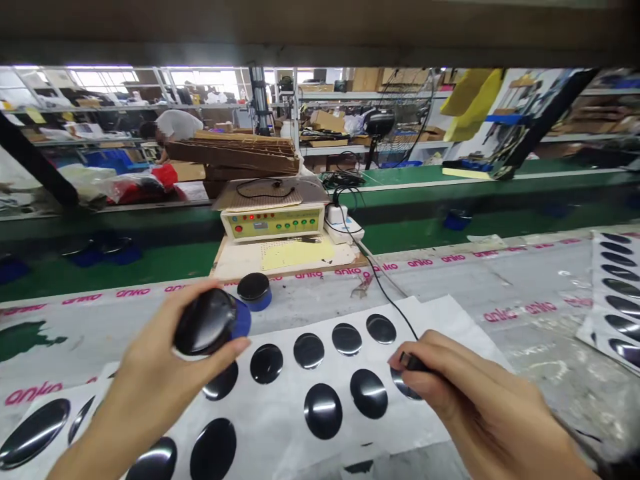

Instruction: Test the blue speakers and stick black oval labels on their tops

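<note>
My left hand [150, 367] is closed round a blue round device with a glossy black top [207, 321], held tilted above the bench. Pinched between thumb and fingers of my right hand [460, 387] is a black cable's USB plug [414, 362], its metal end pointing left. The cable [387, 290] runs from this hand back to a white power adapter [343, 223]. A second blue device with a black top [254, 291] stands on the bench just beyond my left hand. Below both hands lies a white sheet [273, 427] with several glossy black discs [323, 411].
At the back of the bench stands a control box [273, 221] with buttons and a red light. A green conveyor belt [400, 220] runs behind, carrying several blue devices [457, 219]. Another sheet of black discs [621, 287] lies at right. A person [177, 127] is beyond the belt.
</note>
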